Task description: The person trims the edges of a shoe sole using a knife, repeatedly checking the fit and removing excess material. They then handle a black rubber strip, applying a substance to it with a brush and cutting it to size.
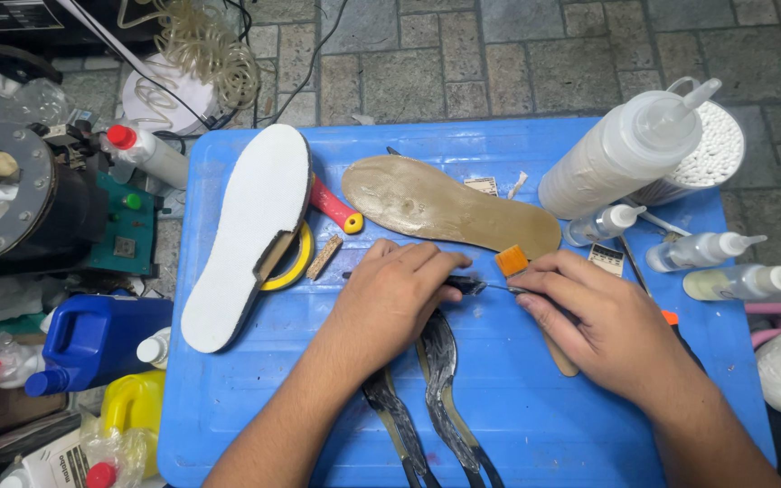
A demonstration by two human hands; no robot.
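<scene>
Dark sole strips under left hand; right hand adjacent.

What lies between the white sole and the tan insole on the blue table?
In the head view, a red-handled tool with a yellow tip lies between the white sole and the tan insole, with a yellow tape roll and a small cork piece just below it.

You are looking at a bright blue table, a white sole, a tan insole, glossy black strips, yellow tape and a blue jug.
</scene>
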